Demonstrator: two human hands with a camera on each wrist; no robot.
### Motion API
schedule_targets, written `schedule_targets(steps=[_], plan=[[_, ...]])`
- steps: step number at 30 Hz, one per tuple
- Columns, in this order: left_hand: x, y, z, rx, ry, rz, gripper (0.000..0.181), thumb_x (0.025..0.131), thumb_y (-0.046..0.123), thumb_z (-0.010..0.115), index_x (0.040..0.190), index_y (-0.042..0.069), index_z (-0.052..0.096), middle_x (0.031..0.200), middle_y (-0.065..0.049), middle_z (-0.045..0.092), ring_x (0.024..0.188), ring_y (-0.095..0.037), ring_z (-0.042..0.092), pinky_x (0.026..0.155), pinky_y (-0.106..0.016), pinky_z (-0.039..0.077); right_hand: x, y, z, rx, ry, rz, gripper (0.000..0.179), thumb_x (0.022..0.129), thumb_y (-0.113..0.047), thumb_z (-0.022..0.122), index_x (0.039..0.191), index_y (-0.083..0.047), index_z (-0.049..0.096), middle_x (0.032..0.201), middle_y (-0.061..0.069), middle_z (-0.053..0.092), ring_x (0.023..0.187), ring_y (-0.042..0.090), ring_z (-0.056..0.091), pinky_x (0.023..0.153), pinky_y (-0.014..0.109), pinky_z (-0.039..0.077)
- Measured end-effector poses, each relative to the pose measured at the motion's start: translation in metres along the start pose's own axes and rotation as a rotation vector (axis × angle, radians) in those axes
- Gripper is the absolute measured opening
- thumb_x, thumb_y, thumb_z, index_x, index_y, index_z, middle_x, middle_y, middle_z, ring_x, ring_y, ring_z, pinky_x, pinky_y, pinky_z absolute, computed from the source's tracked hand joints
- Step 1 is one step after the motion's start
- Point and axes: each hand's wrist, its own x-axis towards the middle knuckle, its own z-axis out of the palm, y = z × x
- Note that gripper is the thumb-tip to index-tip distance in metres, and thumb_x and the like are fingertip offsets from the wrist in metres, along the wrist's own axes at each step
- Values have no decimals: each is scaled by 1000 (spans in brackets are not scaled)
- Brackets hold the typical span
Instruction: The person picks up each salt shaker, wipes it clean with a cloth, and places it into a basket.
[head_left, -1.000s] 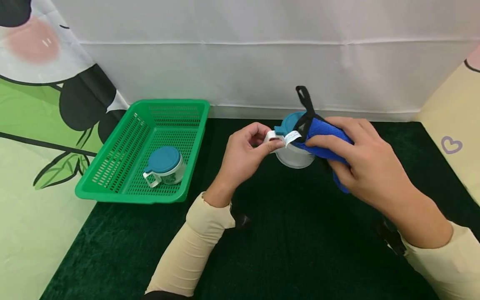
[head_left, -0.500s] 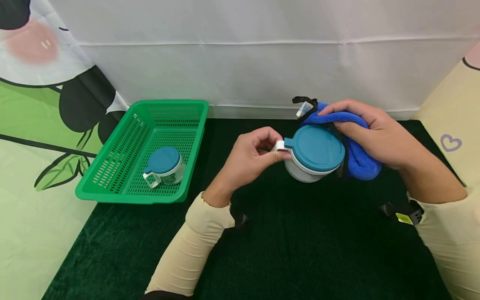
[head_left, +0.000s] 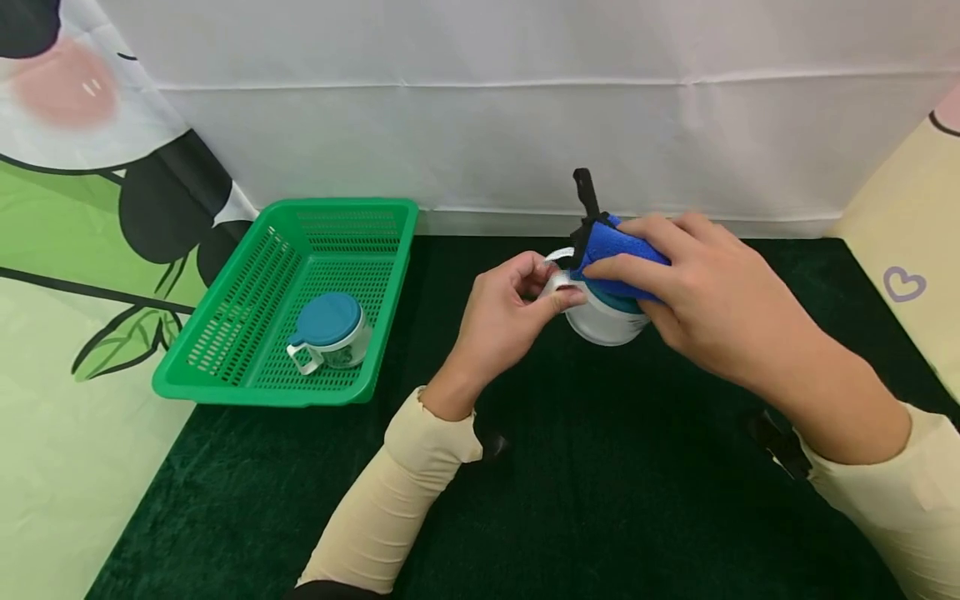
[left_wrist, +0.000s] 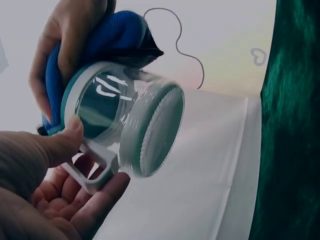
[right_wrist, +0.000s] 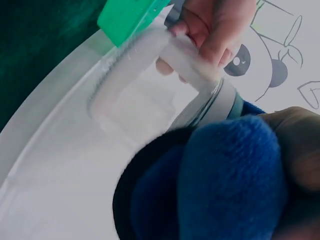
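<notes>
My left hand (head_left: 506, 312) pinches the white handle (left_wrist: 95, 175) of a clear glass jar (head_left: 606, 323) with a teal lid (head_left: 618, 298). White marks show on the glass in the left wrist view, where the jar's base (left_wrist: 162, 132) faces the camera. My right hand (head_left: 697, 292) grips a bunched blue cloth (head_left: 618, 247) with black edging and presses it over the lid. The cloth's black loop (head_left: 585, 190) sticks up at the back, and its white tag lies near the left fingers. Most of the lid is hidden under the cloth and right hand.
To the left, a green plastic basket (head_left: 168, 385) stands on the dark green tablecloth (head_left: 585, 483). Inside it lies a second jar (head_left: 347, 354) with a blue lid (head_left: 328, 319) and white handle. A white fabric wall (head_left: 487, 142) closes off the back.
My right hand moved the cloth from the lid's top to the jar's right side, then back over the lid. The left hand kept its hold while the jar came nearer, then went slightly back.
</notes>
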Motion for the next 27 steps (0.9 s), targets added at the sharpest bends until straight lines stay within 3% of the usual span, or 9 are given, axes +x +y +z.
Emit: schedule_targets(steps=[6, 13, 16, 20, 23, 27], plan=[[0, 0, -8, -15, 41, -33, 19, 94, 20, 79, 103, 8, 68, 96, -1, 69, 87, -17, 62, 76, -33, 54, -16, 5, -2, 48, 26, 11, 58, 82, 1, 85, 130, -26, 70, 141, 18, 57, 121, 43, 53, 93, 67, 51], [-1, -1, -4, -63, -22, 29, 18, 94, 17, 79, 103, 6, 68, 97, -2, 70, 89, -17, 64, 76, -34, 57, -11, 20, -2, 82, -25, 176, 47, 96, -3, 71, 138, -24, 66, 143, 23, 53, 124, 50, 51, 97, 72, 45], [-1, -1, -2, -62, -35, 11, 19, 95, 19, 78, 105, 6, 69, 97, -2, 70, 88, -17, 64, 75, -32, 56, -7, 15, -1, 88, -58, 200, 45, 99, -7, 68, 141, -24, 64, 144, 23, 51, 124, 50, 50, 97, 72, 45], [-1, -1, -4, -50, 1, -25, 20, 94, 20, 79, 105, 6, 69, 96, -3, 69, 86, -18, 63, 74, -31, 54, -10, 4, 3, 88, -73, 220, 46, 100, -20, 70, 145, -27, 61, 150, 22, 46, 127, 49, 45, 96, 72, 46], [0, 0, -7, -42, 17, -28, 20, 94, 20, 80, 104, 6, 69, 95, -3, 70, 86, -19, 62, 75, -32, 54, -17, 0, 9, 114, -41, 254, 45, 101, -28, 70, 145, -32, 61, 153, 19, 43, 132, 47, 42, 95, 73, 46], [0, 1, -8, -49, 13, -13, 19, 94, 19, 80, 103, 6, 69, 95, -3, 69, 86, -19, 62, 74, -32, 53, -22, 6, 16, 189, 35, 316, 39, 102, -24, 69, 139, -32, 66, 150, 19, 45, 131, 47, 44, 94, 73, 45]])
